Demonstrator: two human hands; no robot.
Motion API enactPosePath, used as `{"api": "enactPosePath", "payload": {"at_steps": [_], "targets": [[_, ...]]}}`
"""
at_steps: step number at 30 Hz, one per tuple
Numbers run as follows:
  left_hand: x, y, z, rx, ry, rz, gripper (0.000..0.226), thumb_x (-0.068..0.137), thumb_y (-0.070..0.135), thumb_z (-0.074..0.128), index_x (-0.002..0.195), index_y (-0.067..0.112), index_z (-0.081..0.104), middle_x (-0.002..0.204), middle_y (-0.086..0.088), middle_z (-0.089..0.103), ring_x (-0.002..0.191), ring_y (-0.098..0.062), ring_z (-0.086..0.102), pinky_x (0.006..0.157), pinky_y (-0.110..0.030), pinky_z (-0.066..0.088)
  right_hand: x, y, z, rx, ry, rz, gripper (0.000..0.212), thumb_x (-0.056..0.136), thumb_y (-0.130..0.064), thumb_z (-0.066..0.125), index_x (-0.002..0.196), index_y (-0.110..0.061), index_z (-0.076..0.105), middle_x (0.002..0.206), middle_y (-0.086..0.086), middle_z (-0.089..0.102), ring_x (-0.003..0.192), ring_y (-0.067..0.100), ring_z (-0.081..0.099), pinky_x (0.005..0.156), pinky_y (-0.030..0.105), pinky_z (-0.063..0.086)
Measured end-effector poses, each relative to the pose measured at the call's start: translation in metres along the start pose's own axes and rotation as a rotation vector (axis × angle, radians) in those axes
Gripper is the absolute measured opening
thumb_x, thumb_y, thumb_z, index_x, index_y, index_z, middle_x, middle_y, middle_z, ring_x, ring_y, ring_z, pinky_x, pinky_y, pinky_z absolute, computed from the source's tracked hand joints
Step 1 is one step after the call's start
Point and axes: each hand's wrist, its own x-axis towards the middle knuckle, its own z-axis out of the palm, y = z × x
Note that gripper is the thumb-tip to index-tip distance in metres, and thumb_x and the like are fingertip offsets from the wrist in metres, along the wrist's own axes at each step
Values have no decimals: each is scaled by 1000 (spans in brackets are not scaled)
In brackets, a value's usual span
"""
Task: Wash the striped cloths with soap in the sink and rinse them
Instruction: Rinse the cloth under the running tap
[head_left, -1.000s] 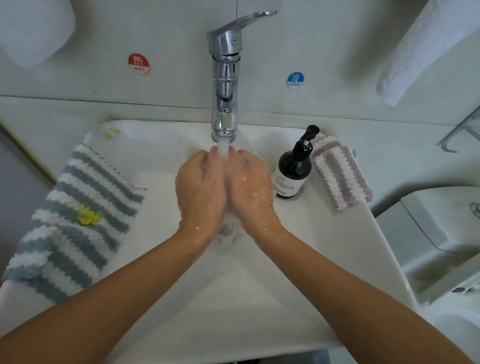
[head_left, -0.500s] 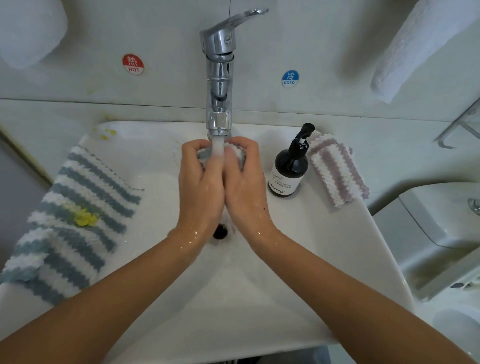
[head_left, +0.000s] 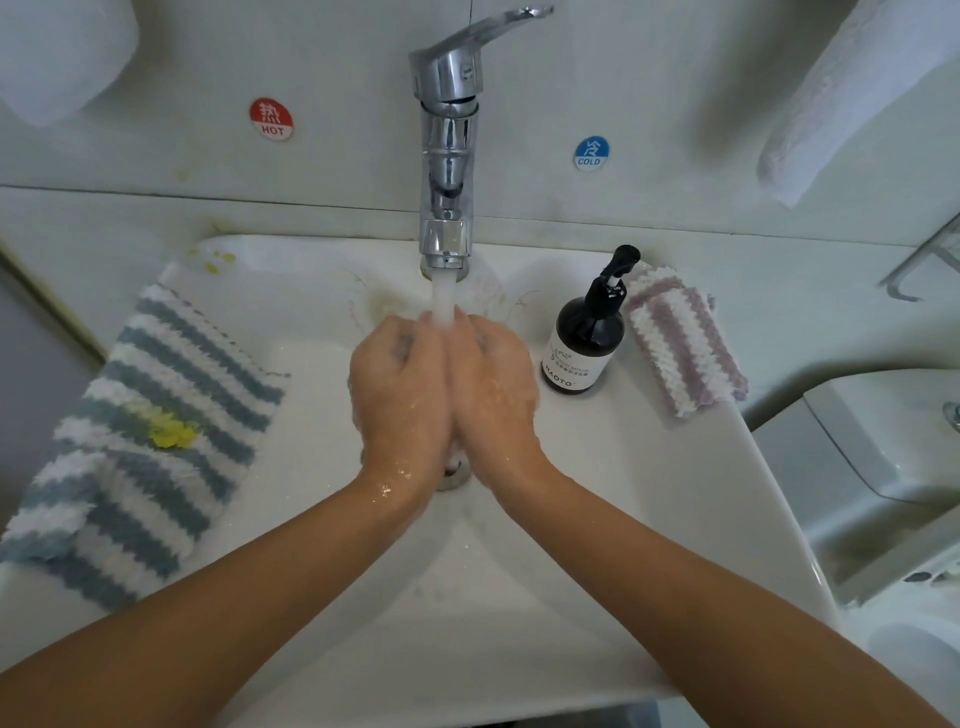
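Tap (head_left: 447, 156) above the fingers (head_left: 410, 338): polished chrome metal, mirror-glossy. Sink (head_left: 649, 519): smooth glossy white ceramic, wet. Blue cloth (head_left: 150, 441) left of the fingers: fluffy matt fabric, zigzag pile, yellow smear. Pink cloth (head_left: 680, 338) right: same fluffy matt pile. Bottle (head_left: 584, 345) just right: dark glossy, black plastic pump, matt label.

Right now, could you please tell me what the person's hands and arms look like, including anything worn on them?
Both forearms are bare, with no sleeves in view. The left hand and the right hand wear no gloves, and no rings, watch or bracelets show. Both hands are wet and glistening, with water droplets on the backs and on the left wrist.
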Motion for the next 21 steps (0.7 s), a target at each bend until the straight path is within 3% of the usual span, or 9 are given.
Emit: {"api": "enactPosePath", "payload": {"at_steps": [3,6,10,12,14,16,19,21], "targets": [[4,0,-1,19,-20,43,35,95,19,56,63,9,49,53,4,47,47,-3,43,45,-18,39,3,1,1,-73,-20,8,39,100,-30,40,68,-13,54,65,1,61,58,9,53,55,31,42],[6,2,-1,53,-35,80,38,96,17,54,60,13,42,50,7,42,44,-2,37,43,-15,33,4,-1,-1,-73,-37,-27,37,102,-24,39,71,-8,51,67,9,59,64,22,53,58,38,42],[12,6,-1,13,-29,106,33,98,28,55,68,16,50,56,9,53,51,-4,50,53,-22,45,-5,-7,-7,167,-57,10,30,101,-39,44,86,-15,55,69,-4,58,59,4,54,52,23,46],[17,9,-2,-8,-4,78,27,99,33,53,77,18,55,68,6,62,59,-4,60,58,-22,51,-10,-6,-7,178,-123,13,24,99,-45,48,106,-23,53,86,-5,64,69,0,61,60,21,54],[21,12,-5,-52,3,37,22,99,33,51,82,19,56,75,4,64,64,-5,64,58,-21,51,-11,-4,-4,181,-131,-16,32,96,-47,50,124,-31,47,112,-4,61,92,8,65,77,31,58],[24,15,-7,-60,-8,9,17,98,32,50,88,20,56,78,4,63,68,-6,66,56,-20,50,-12,-3,-1,202,-110,-58,40,95,-42,53,133,-33,42,125,-3,54,101,12,63,84,38,58],[21,21,-8,-85,-29,8,13,97,27,48,90,21,57,78,10,61,64,4,60,57,-17,48,-11,-4,-2,201,-80,-160,36,97,-34,53,132,-29,45,120,1,58,100,13,63,81,37,57],[14,22,-7,-109,-67,43,11,97,27,48,94,23,58,80,14,62,69,7,59,64,-18,48,-7,-7,-7,198,-36,-196,22,98,-25,53,120,-23,53,96,-3,64,80,3,63,67,23,52]]}}
